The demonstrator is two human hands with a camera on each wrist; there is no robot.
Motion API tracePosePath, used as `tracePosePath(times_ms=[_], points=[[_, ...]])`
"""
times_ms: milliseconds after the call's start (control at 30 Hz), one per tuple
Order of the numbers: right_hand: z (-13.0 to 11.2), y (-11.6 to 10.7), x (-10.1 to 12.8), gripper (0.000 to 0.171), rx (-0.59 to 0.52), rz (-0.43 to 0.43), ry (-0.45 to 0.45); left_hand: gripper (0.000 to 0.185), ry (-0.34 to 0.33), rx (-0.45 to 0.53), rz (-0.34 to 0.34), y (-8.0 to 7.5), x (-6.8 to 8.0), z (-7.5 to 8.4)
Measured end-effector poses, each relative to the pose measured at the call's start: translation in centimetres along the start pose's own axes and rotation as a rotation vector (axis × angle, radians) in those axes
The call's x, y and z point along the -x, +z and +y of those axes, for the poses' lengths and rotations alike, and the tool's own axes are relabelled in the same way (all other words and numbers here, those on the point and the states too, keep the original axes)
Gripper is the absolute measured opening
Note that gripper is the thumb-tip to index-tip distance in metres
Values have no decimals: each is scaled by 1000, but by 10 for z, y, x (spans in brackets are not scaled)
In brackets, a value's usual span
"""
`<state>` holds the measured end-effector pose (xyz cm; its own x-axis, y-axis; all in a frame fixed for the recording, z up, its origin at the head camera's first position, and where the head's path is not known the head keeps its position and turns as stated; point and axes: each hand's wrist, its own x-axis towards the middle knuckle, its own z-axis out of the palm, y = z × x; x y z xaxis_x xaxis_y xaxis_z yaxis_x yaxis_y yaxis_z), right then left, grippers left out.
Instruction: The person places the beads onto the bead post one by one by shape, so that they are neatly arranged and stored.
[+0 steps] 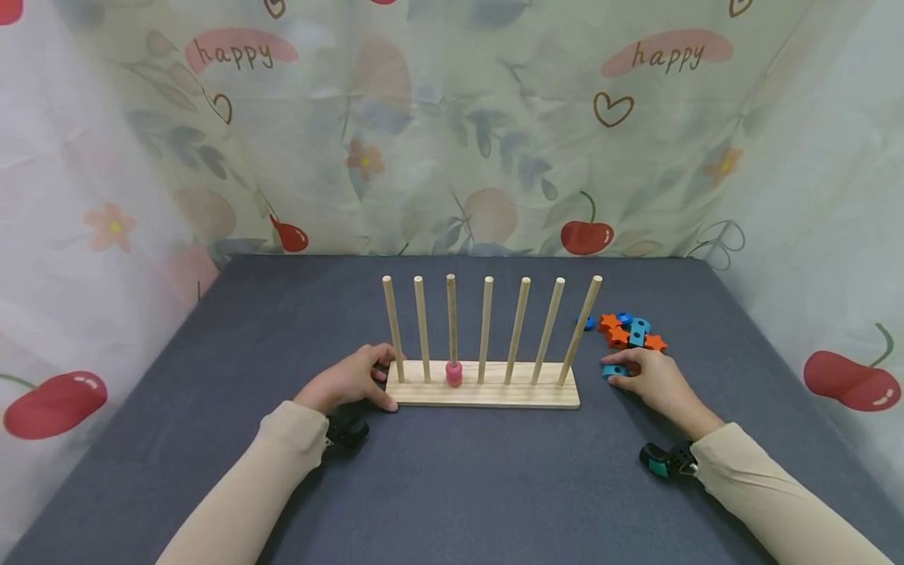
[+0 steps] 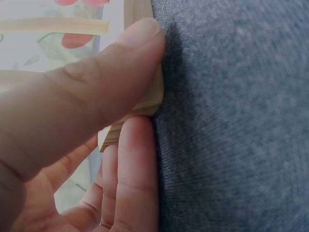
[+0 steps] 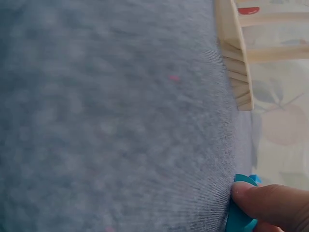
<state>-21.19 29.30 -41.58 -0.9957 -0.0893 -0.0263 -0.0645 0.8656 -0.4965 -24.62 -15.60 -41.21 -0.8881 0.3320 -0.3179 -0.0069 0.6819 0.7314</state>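
Note:
A wooden peg stand [image 1: 508, 396] with several upright pegs in a row sits on the dark table. My left hand [image 1: 356, 378] grips the left end of its base, with the thumb [image 2: 111, 72] over the front edge and the fingers at the end face. Pink beads [image 1: 453, 374] are stacked on the third peg from the left. To the right of the stand, my right hand [image 1: 653, 386] pinches a blue bead [image 1: 613, 372] with holes in it, low over the cloth. In the right wrist view the thumb lies against this blue bead [image 3: 241, 215].
Behind the right hand lies a cluster of orange star beads [image 1: 617, 337] and blue beads [image 1: 639, 329]. Another round blue bead [image 1: 589, 322] lies behind the rightmost peg. A patterned curtain [image 1: 452, 141] closes off the back and sides of the table [image 1: 466, 486].

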Motion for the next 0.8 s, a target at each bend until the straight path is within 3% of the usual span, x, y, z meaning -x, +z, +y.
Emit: tracePosePath(times_ms=[300,567,800], points=[[-1,-1,0,31,-32,-26,20,76,8,-6,0,0,0,-1],[-15,-13,0,37,-146,-35,71,78,2,-8,-4,0,0,-1],[-48,-37,7,43,-289,76,74,78,-1,-9,-6,-1,1,1]])
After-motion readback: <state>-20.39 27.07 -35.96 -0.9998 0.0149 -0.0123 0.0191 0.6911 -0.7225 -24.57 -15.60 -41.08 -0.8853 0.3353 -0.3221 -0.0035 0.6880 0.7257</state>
